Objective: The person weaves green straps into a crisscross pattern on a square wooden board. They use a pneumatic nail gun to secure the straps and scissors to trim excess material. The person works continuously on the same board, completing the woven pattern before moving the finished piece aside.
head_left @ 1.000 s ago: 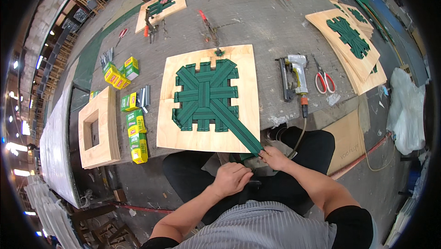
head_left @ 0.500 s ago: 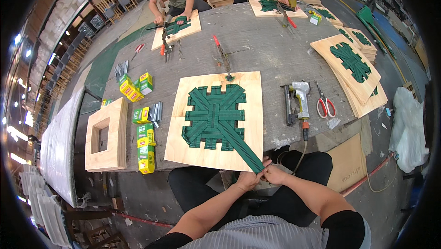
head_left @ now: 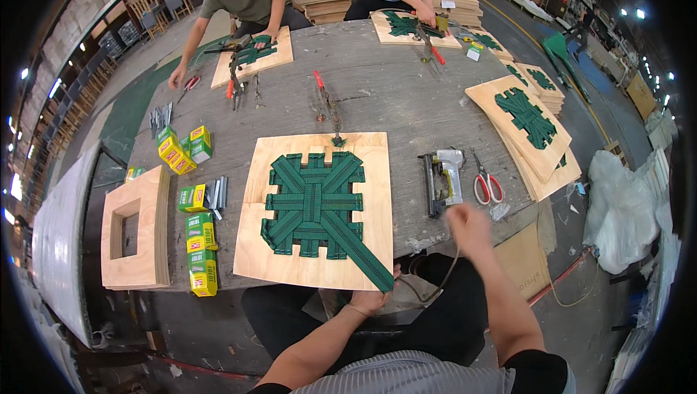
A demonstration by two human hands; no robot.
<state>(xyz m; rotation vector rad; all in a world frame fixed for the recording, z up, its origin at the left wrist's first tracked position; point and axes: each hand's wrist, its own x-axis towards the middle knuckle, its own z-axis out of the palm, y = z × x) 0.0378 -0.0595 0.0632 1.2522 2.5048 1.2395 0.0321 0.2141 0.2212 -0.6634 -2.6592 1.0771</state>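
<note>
A square plywood panel (head_left: 250, 252) lies in front of me at the table's near edge. Green webbing straps (head_left: 312, 201) are woven across its middle, and one loose strap (head_left: 363, 260) runs diagonally to the near right corner. My left hand (head_left: 372, 299) is closed on that strap's end at the panel's edge, its fingers partly under the wood. My right hand (head_left: 470, 233) is off the strap, at the lower end of a staple gun (head_left: 451, 180), over its hose fitting. Motion smears its fingers, so I cannot tell whether they grip. Red-handled scissors (head_left: 488, 185) lie right of the gun.
Left of the panel are staple boxes (head_left: 201, 234), loose staple strips (head_left: 215, 194) and stacked wooden frames (head_left: 134, 234). A clamp tool (head_left: 330, 107) stands beyond the panel. Webbed panels (head_left: 519, 118) are piled at the right. Two people work across the table (head_left: 290, 114); an air hose (head_left: 443, 285) hangs near my knee.
My right hand has let go of the strap and moved right and up to the staple gun. My left hand stays on the strap. The co-worker at far left now reaches toward the scissors there.
</note>
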